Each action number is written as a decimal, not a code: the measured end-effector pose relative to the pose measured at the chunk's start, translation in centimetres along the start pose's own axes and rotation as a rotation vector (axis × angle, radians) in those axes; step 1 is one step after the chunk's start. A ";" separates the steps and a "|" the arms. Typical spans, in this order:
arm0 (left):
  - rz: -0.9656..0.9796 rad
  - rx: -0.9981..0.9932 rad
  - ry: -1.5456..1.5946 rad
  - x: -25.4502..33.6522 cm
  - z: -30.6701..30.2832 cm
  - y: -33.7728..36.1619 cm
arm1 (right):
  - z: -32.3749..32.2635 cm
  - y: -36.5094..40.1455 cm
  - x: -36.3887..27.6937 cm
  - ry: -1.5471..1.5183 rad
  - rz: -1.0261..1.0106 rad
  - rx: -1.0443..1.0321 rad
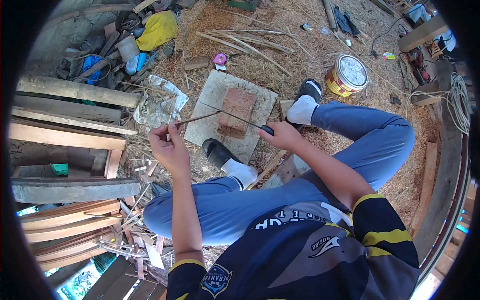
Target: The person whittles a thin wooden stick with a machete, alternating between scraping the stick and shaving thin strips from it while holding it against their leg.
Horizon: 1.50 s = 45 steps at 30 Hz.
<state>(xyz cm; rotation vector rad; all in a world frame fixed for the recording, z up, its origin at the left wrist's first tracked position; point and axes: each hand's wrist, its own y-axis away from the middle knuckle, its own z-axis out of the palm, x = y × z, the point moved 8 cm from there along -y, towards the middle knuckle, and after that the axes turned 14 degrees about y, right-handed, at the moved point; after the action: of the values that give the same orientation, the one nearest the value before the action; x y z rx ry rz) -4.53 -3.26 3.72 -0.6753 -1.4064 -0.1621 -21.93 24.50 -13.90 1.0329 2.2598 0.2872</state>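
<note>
My left hand point(169, 145) pinches one end of a thin, brown wooden strip point(197, 118), which points to the right. In my right hand point(282, 136) is the black handle of a long, narrow-bladed knife point(235, 116), the fingers wrapped round it. The blade slants up to the left and crosses the strip near its free end in this view. Below both lies a reddish brick point(244, 103) on a flat grey board point(205, 92), between my feet in black sandals.
A paint bucket point(347, 75) stands beyond my right foot. Past the board are a pink tape measure point(220, 60) and loose wooden strips point(250, 42) on shavings. Stacked timber point(75, 135) and a clear plastic bag point(160, 100) lie left; coiled rope point(459, 100) hangs right.
</note>
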 end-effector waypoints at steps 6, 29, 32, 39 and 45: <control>-0.012 0.092 -0.004 -0.8 -1.4 -0.7 | 0.3 -0.8 -0.8 0.041 0.000 0.023; -0.011 0.069 -0.048 0.0 -0.7 -0.4 | 0.8 -0.8 0.7 0.030 0.055 -0.025; 0.006 0.067 -0.027 -0.7 -1.0 -0.8 | 1.6 -2.0 1.9 0.059 0.088 -0.010; -0.010 0.055 -0.068 -0.4 -1.1 -0.7 | 1.8 -1.9 2.4 0.055 0.117 -0.059; 0.003 0.076 0.013 -0.2 -0.7 -0.5 | -0.5 0.0 -0.3 0.018 0.007 -0.058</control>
<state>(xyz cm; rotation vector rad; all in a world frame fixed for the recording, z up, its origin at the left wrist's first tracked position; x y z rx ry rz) -4.21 -4.07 3.69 -0.6122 -1.3923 -0.1100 -22.09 24.25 -13.41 1.0122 2.2507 0.3646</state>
